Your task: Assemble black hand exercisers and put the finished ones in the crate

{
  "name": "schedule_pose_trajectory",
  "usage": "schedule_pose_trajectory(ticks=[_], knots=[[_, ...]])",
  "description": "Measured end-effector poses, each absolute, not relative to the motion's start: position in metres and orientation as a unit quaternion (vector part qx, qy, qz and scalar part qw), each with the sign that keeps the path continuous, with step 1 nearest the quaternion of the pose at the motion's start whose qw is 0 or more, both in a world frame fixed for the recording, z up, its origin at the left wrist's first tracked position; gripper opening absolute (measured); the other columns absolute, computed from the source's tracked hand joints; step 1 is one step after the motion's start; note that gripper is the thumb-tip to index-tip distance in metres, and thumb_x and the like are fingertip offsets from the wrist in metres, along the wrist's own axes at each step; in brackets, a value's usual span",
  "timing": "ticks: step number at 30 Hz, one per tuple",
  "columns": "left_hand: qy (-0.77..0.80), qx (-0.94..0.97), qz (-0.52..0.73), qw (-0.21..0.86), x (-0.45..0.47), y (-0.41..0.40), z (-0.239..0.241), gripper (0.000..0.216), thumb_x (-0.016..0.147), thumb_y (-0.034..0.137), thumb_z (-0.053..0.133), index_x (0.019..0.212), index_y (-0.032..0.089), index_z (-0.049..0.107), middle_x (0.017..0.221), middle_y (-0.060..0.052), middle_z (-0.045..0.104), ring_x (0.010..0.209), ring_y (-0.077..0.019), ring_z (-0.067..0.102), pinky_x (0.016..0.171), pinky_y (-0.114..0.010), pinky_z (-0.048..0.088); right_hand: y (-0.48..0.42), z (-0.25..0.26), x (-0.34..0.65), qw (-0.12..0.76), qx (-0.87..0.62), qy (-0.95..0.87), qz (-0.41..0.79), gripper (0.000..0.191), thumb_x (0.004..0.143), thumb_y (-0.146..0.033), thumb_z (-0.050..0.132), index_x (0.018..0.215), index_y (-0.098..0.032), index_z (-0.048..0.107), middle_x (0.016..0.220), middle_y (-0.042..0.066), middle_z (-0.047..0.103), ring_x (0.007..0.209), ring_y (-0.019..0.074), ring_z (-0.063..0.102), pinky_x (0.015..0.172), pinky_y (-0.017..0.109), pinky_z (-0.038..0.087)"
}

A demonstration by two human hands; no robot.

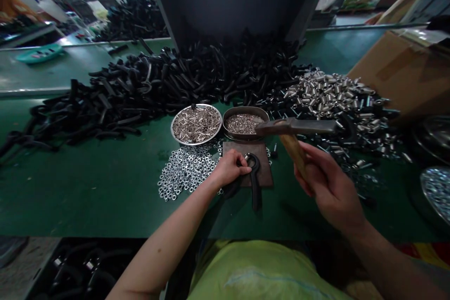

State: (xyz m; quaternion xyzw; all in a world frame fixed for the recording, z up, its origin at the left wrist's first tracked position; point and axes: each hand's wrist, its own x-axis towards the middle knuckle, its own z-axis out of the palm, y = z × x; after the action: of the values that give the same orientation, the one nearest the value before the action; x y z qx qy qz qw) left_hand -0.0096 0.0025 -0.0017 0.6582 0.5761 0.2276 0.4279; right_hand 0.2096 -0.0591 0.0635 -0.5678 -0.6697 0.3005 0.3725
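Note:
My right hand (pixel 328 183) grips the wooden handle of a hammer (pixel 295 126), its metal head raised above the bench to the right of a flat metal plate (pixel 265 176). On that plate lies a black curved clamp (pixel 256 183), its lower arm reaching past the plate's near edge. My left hand (pixel 232 166) pinches at the clamp's upper part, where a small shiny metal piece shows; the fingers partly hide it. Left of this hand spreads a pile of metal nuts (pixel 186 171). Behind the plate stand a round dish of pins (pixel 196 124) and an oval tin of small rivets (pixel 244 124).
Black plastic parts (pixel 168 79) heap across the back of the green bench (pixel 87 187). Metal springs (pixel 326 91) pile up at the right, before a cardboard box (pixel 404 75). A bowl of small metal parts (pixel 438 192) sits at the right edge.

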Motion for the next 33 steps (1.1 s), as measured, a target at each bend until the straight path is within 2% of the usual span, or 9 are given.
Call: schedule_pose_trajectory(ticks=[3,6,11,16,18,22,26,28,33], knots=[[0.58,0.65,0.219,0.439,-0.01,0.003,-0.004,0.014,0.064,0.025,0.073,0.067,0.017,0.063,0.08,0.001,0.056,0.072,-0.0126,0.053,0.066,-0.024,0.042,-0.046,0.051,0.207,0.314,-0.547,-0.735,0.248,0.038,0.089,-0.03,0.039,0.125,-0.028,0.052,0.111,0.009,0.065,0.087,0.0211,0.066,0.072,0.034,0.054],[0.578,0.644,0.226,0.448,-0.01,0.003,-0.007,0.014,0.064,0.025,0.072,0.068,0.017,0.062,0.079,0.001,0.057,0.069,-0.0118,0.052,0.062,-0.024,0.041,-0.038,0.049,0.207,0.246,-0.54,-0.77,0.234,0.034,0.089,-0.026,0.039,0.119,-0.025,0.057,0.108,0.007,0.068,0.091,0.0216,0.066,0.078,0.035,0.054],[0.569,0.652,0.24,0.44,-0.01,0.003,-0.01,0.017,0.064,0.024,0.073,0.073,0.017,0.061,0.076,0.002,0.055,0.069,-0.0118,0.052,0.063,-0.023,0.04,-0.046,0.053,0.207,0.373,-0.525,-0.75,0.149,0.041,0.092,-0.025,0.037,0.133,-0.023,0.042,0.119,0.009,0.063,0.079,0.017,0.068,0.07,0.031,0.056],[0.581,0.684,0.237,0.373,-0.009,-0.006,-0.003,0.017,0.067,0.022,0.072,0.077,0.018,0.059,0.085,0.0,0.056,0.081,-0.0162,0.053,0.073,-0.028,0.042,-0.039,0.022,0.207,0.195,-0.546,-0.791,0.194,0.037,0.092,-0.024,0.036,0.126,-0.023,0.049,0.12,0.009,0.063,0.1,0.0235,0.065,0.082,0.038,0.054],[0.596,0.699,0.255,0.302,-0.009,-0.017,-0.001,0.023,0.067,0.025,0.074,0.081,0.019,0.057,0.095,-0.003,0.056,0.092,-0.0202,0.053,0.08,-0.033,0.042,-0.036,0.022,0.208,0.189,-0.557,-0.781,0.211,0.037,0.092,-0.024,0.035,0.126,-0.022,0.049,0.12,0.009,0.064,0.102,0.0234,0.064,0.084,0.039,0.053],[0.63,0.697,0.306,0.151,-0.008,-0.051,-0.007,0.037,0.068,0.031,0.074,0.096,0.019,0.053,0.119,-0.011,0.048,0.111,-0.0273,0.045,0.09,-0.04,0.04,-0.054,0.055,0.209,0.251,-0.557,-0.757,0.231,0.036,0.093,-0.026,0.037,0.127,-0.022,0.05,0.095,0.006,0.07,0.076,0.0176,0.068,0.068,0.03,0.055],[0.639,0.707,0.262,0.151,-0.008,-0.076,-0.016,0.02,0.081,0.03,0.06,0.095,0.02,0.051,0.094,-0.007,0.058,0.09,-0.0222,0.055,0.079,-0.035,0.044,-0.082,0.072,0.211,0.434,-0.484,-0.737,0.186,0.04,0.093,-0.022,0.039,0.132,-0.029,0.042,0.077,0.0,0.064,0.051,0.0101,0.058,0.048,0.021,0.049],[0.641,0.708,0.251,0.158,-0.008,-0.078,-0.017,0.013,0.083,0.026,0.055,0.094,0.02,0.051,0.089,-0.005,0.059,0.084,-0.0205,0.056,0.075,-0.033,0.045,-0.085,0.061,0.211,0.46,-0.434,-0.762,0.139,0.037,0.092,-0.022,0.037,0.129,-0.028,0.044,0.072,-0.001,0.063,0.048,0.0109,0.056,0.045,0.022,0.048],[0.632,0.718,0.251,0.148,-0.007,-0.073,-0.017,0.009,0.083,0.022,0.053,0.091,0.019,0.05,0.089,-0.006,0.059,0.083,-0.0196,0.056,0.073,-0.031,0.046,-0.074,0.04,0.209,0.211,-0.486,-0.83,0.175,0.036,0.093,-0.022,0.037,0.127,-0.025,0.048,0.109,0.006,0.068,0.089,0.0192,0.068,0.074,0.032,0.057]])
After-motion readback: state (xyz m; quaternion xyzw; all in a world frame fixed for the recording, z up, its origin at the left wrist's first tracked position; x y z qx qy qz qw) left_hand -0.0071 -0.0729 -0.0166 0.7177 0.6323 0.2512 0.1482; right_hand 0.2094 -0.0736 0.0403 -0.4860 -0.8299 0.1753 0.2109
